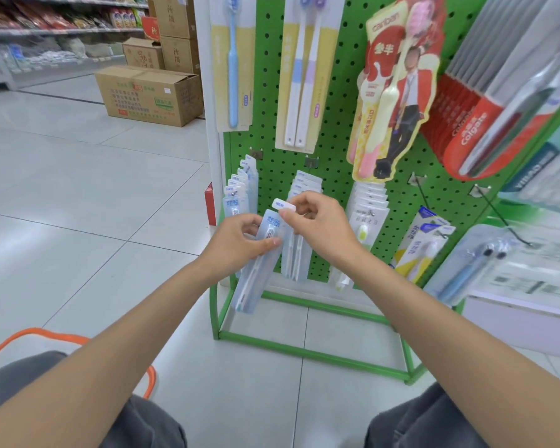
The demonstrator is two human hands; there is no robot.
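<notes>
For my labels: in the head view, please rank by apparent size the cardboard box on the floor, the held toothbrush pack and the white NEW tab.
1. cardboard box, though farther away
2. toothbrush pack, held by the left hand
3. NEW tab, pinched by the right hand

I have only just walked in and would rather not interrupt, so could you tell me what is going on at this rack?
A seated person is at the green pegboard rack. The left hand grips a clear toothbrush pack round its upper half; the right hand pinches the white NEW tab at its top. The pack is tilted, in front of the lower row, between the left stack and the middle stack of similar packs. Whether it is going on or coming off is unclear.
</notes>
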